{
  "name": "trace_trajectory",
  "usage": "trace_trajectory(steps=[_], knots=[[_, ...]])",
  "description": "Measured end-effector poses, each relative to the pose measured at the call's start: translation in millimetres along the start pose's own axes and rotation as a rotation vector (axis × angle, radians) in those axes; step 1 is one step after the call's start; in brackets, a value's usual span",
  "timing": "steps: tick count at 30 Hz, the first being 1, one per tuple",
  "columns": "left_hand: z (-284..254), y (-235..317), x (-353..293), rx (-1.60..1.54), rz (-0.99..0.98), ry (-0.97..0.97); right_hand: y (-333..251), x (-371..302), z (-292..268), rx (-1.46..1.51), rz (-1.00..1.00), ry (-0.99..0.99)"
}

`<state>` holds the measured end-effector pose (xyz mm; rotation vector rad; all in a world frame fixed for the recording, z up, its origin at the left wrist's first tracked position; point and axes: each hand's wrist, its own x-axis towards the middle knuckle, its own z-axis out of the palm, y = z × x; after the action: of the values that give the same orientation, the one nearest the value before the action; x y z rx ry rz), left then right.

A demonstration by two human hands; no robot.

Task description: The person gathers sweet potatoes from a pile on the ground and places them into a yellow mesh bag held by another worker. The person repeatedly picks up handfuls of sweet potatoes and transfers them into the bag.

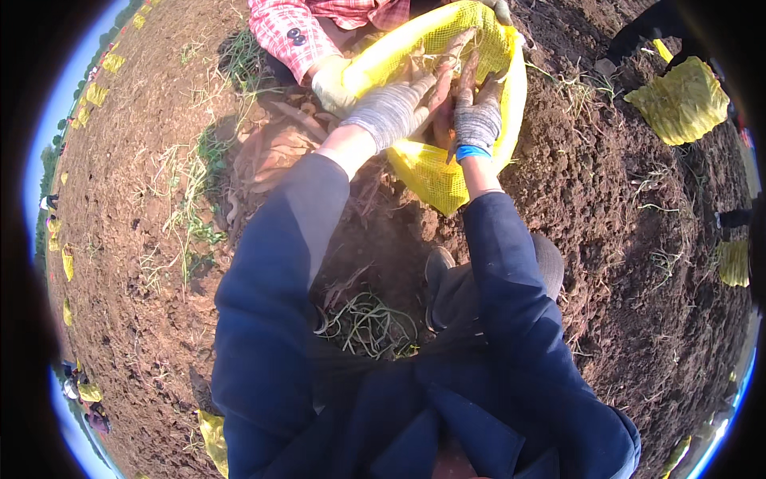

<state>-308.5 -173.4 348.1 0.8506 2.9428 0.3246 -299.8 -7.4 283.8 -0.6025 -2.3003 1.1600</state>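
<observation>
The left hand (389, 114) has its gloved fingers half spread along a long brown root (440, 96); whether they truly grip it I cannot tell. The right hand (477, 120), just to their right, has its fingers parted around another root (467, 73), and how firm that hold is does not show. Both roots stand tilted inside the mouth of a yellow mesh bag (431, 174), so the step in hand looks like settling roots into it; the next move probably calls for lowering them, then withdrawing the fingers upward without snagging the mesh. The bag's rim rises close on the right fingers' outer side, and a co-worker's gloved hand (331, 86) at the rim just beyond the left fingers narrows that side. More roots (299, 121) lie left of the left fingers. The roomiest way out seems over the soil (594, 184) to the right, with another yellow sack (682, 100) farther off.
</observation>
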Motion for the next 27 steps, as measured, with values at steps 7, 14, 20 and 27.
trace_trajectory(steps=[7, 14, 20, 27], knots=[[-25, -146, -121, 0.048, 0.212, 0.371, -26, 25, 10, 0.382, 0.234, 0.157], [103, -349, -225, -0.368, -0.623, 0.268, -114, -108, 101, 0.335, -0.862, 0.077], [184, -432, -305, -0.292, -0.978, 0.353, -81, -146, 290, -0.277, -0.673, -0.764], [189, -491, -299, -0.372, -0.927, 0.560, -56, -137, 436, -0.273, -0.634, -0.895]])
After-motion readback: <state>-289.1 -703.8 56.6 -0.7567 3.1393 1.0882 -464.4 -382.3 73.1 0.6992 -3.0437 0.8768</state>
